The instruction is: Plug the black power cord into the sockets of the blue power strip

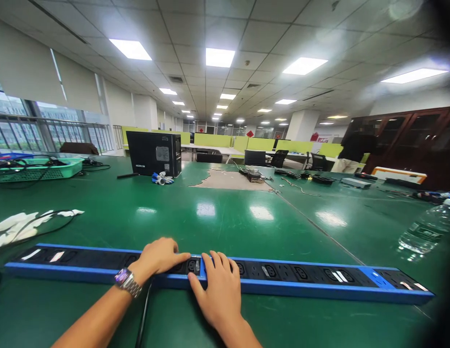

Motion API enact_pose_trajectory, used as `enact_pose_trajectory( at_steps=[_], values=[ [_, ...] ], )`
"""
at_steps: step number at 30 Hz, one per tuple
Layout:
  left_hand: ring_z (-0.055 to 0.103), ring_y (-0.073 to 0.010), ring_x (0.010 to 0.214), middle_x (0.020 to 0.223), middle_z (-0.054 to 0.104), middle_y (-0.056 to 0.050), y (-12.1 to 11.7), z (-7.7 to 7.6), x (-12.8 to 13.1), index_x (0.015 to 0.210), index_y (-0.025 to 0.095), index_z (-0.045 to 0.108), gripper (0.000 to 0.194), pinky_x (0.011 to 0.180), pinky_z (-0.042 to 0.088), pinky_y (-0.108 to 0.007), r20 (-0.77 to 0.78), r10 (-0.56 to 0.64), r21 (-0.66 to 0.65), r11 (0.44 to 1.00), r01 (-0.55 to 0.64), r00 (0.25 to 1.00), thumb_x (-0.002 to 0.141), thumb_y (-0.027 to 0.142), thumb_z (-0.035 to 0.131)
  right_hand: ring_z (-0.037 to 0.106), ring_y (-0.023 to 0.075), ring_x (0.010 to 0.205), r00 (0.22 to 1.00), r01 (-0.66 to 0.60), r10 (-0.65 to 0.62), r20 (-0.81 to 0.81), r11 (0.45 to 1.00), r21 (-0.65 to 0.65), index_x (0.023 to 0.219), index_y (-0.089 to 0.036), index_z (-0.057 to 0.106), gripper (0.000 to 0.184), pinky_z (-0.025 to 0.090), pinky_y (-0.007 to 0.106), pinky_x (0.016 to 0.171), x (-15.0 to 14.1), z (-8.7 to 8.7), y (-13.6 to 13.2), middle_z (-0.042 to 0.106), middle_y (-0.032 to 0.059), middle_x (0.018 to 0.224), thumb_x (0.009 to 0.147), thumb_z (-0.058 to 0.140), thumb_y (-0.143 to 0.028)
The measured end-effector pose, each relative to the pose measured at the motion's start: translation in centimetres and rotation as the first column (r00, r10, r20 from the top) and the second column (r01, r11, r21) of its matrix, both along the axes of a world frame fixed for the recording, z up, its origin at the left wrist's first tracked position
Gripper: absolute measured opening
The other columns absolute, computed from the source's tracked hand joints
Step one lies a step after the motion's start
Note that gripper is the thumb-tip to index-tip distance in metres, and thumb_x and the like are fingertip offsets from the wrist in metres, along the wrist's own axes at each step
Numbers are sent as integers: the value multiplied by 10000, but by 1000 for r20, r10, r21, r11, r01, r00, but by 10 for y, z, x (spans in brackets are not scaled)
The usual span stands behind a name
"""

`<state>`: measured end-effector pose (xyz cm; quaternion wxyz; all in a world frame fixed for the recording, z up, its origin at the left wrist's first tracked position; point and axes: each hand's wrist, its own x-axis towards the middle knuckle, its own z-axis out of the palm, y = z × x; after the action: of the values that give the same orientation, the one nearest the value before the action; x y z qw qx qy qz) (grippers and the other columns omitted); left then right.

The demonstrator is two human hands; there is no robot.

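Head view: power strip point(301, 281) lying crosswise on green table point(225, 232) directly under the fingers point(217, 262), left hand point(157, 258) curled over it, whether pinching I cannot tell, right hand point(221, 290) resting on top with fingers slightly spread, water bottle point(426, 229) well right of them.

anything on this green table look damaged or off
Yes: the green table has a bare tan patch toward its far side, right of the black computer tower. Its left edge is ragged, as if the green covering had torn or peeled away. The blue-and-black power strip shows no obvious damage.
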<state>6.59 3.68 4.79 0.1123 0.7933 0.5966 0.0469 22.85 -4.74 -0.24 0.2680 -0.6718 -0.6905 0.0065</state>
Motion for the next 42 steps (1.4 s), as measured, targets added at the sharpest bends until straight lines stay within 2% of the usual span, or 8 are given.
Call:
enact_pose_trajectory(
  at_steps=[9, 15, 19, 23, 29, 32, 36, 42],
  values=[
    [551, -190, 534, 580, 645, -75, 7, -6, -7, 515, 192, 575, 419, 519, 296, -283, 78, -75, 58, 996, 70, 994, 831, 420, 422, 430, 295, 1275, 1000, -3, 3, 15, 1000, -20, 1262, -239, 594, 496, 243, 481, 1080, 1, 0, -1, 563, 77, 1343, 893, 424, -525],
    [554, -200, 519, 537, 629, -73, 7, -9, -4, 483, 189, 560, 419, 544, 352, -294, 186, -22, 96, 995, 5, 982, 803, 434, 446, 439, 292, 1267, 1000, 15, -14, 21, 1000, -25, 1253, -237, 599, 485, 245, 482, 1077, -1, 3, -1, 572, 80, 1332, 886, 442, -514],
    [651, -208, 749, 772, 721, -75, 0, -17, -21, 777, 175, 688, 551, 701, 466, -291, 374, -6, 142, 989, -51, 927, 903, 432, 217, 452, 286, 1249, 999, 15, -15, 28, 1000, -4, 1236, -242, 607, 472, 249, 478, 1070, -1, 2, 0, 579, 83, 1320, 885, 445, -513],
    [650, -201, 866, 899, 724, -43, -18, -29, -61, 1083, 193, 645, 415, 827, 484, -311, 604, -100, 221, 974, -45, 790, 877, 383, 339, 456, 284, 1245, 999, -1, 1, 35, 1000, -5, 1241, -243, 604, 481, 258, 471, 1063, 1, 1, 1, 579, 86, 1321, 890, 433, -523],
    [585, -223, 942, 1042, 656, -58, -36, -34, -77, 1201, 234, 566, 444, 842, 462, -335, 288, -301, 418, 894, 163, 909, 790, 398, 602, 450, 286, 1248, 999, 5, -4, 44, 1000, -20, 1242, -235, 604, 482, 256, 473, 1060, 1, 2, 1, 572, 89, 1328, 888, 441, -519],
    [574, -229, 827, 908, 657, -58, -30, -39, -61, 1021, 209, 619, 405, 736, 442, -336, 125, -241, 514, 846, 145, 962, 780, 534, 627, 449, 281, 1247, 999, -2, 3, 37, 1000, -20, 1248, -238, 598, 477, 255, 470, 1060, 1, 2, 1, 574, 77, 1325, 888, 447, -513],
    [576, -200, 714, 773, 648, -40, -25, -49, -48, 890, 209, 628, 304, 684, 415, -315, 67, -132, 591, 804, 67, 989, 907, 466, 466, 452, 279, 1245, 999, 2, -1, 48, 1000, -13, 1243, -243, 599, 471, 257, 466, 1060, 1, 3, 0, 577, 78, 1321, 889, 452, -516],
    [589, -195, 692, 732, 630, -36, -27, -54, -47, 869, 205, 614, 298, 676, 424, -300, 65, -81, 577, 816, 29, 995, 925, 420, 414, 448, 289, 1247, 997, -7, 8, 71, 1000, -10, 1251, -236, 594, 478, 266, 473, 1048, 2, 3, 0, 571, 100, 1324, 901, 425, -515]
  ],
)
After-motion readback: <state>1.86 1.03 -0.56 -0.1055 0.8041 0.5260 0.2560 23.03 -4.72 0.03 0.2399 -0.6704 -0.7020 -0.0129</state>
